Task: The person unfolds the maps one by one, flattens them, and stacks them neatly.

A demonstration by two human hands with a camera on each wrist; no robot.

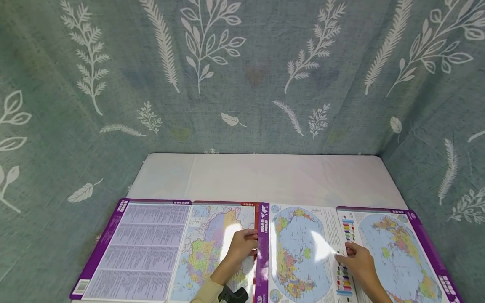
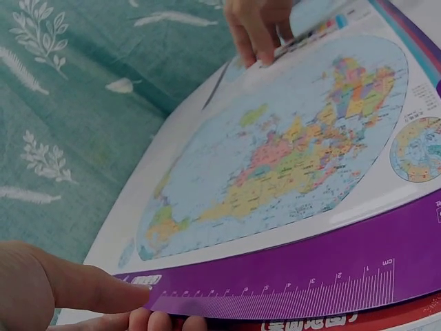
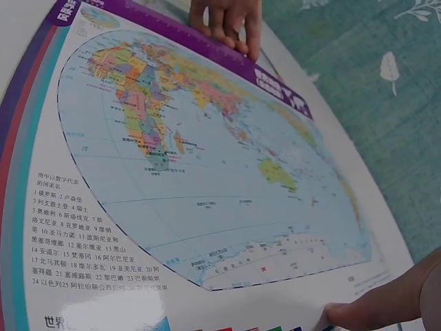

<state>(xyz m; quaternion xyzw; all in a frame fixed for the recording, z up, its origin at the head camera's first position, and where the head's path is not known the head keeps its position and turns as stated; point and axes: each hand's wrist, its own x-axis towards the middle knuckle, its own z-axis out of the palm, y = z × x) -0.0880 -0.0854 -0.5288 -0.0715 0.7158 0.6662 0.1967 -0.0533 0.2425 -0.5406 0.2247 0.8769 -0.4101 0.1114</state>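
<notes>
A bare left hand [image 1: 239, 247], coming out of a cream fabric sleeve [image 1: 206, 291] with a black wrist device [image 1: 233, 295], pinches the long purple strip [image 1: 263, 261] that edges a glossy white sheet with an oval pale-blue world map [image 1: 293, 235]. In the left wrist view its thumb lies on the strip by the printed ruler scale, the other fingers bent below. A bare right hand [image 1: 359, 263] holds the opposite long edge of that sheet in a narrow pinch, though its lower fingers are partly hidden and how far they reach underneath I cannot tell. The sheet lies between the two hands, near the front of a white covered table [image 1: 265, 176]. Directly left of it is a red-edged, multicoloured political map [image 1: 202, 256], then a lilac panel of small text with a purple border [image 1: 145, 235]. To the right is another oval world map with a purple right margin [image 1: 398, 256]. Grey-green cloth with white leaf prints [image 1: 257, 59] hangs behind
</notes>
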